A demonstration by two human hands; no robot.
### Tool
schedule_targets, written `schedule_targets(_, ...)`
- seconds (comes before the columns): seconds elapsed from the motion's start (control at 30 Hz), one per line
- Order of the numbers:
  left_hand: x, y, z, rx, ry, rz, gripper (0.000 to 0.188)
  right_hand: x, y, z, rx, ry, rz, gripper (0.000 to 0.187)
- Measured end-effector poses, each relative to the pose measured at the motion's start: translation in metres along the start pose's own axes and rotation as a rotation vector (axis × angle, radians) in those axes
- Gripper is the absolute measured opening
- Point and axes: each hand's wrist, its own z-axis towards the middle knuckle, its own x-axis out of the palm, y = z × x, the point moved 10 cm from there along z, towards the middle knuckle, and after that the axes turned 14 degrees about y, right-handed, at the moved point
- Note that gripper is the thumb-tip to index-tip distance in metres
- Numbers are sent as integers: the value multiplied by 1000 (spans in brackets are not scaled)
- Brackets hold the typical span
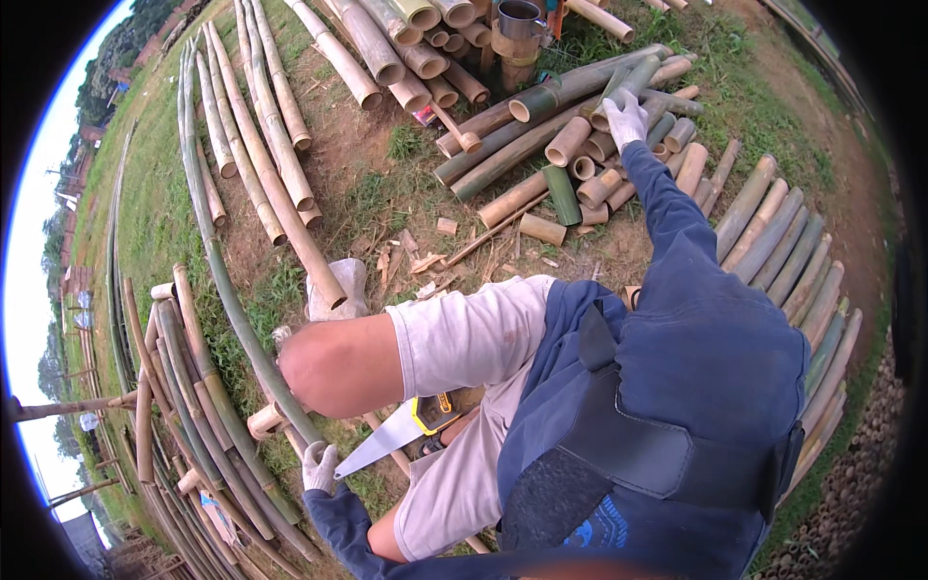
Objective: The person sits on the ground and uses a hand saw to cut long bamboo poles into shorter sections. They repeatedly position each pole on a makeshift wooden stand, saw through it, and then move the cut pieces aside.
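A long green bamboo pole [237, 309] runs from the far left to beside my bent knee. My left hand [321, 468], in a white glove, has its fingers curled around the pole's near end. Right by that hand is the tip of a handsaw [382, 440]; its yellow and black handle lies between my legs. My right arm reaches far forward to a pile of cut bamboo. There my gloved right hand [626, 120] is closed on a short greenish bamboo piece [633, 81], its fingers partly covering the near end.
Short bamboo tubes [565, 145] lie heaped beneath my right hand. Long poles [275, 145] spread at the far left, and more bamboo [193, 387] is stacked nearer. A row of cut lengths [788, 242] lies at right. A metal cup [519, 19] stands atop a bamboo stump.
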Motion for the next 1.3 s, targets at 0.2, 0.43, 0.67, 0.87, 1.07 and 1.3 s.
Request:
schedule_targets(0.2,12,41,-15,-78,2,-51,60,190,80,-184,-592,524,-110,46)
schedule_targets(0.43,24,32,-21,-73,-117,45,67,300,159,-486,-945,1578,-194,69)
schedule_targets(0.67,8,1,-2,-173,-484,311,95,205,350,-614,-1424,1577,303,93)
schedule_targets(0.87,-25,-22,42,-79,-521,527,107,188,420,-598,-1389,1594,-189,126)
schedule_targets(1.07,-60,29,113,34,-204,-191,90,290,401,-654,-1655,1449,-291,84)
schedule_targets(1.3,-33,39,127,100,-99,-552,78,422,254,-695,-1705,1269,-808,45)
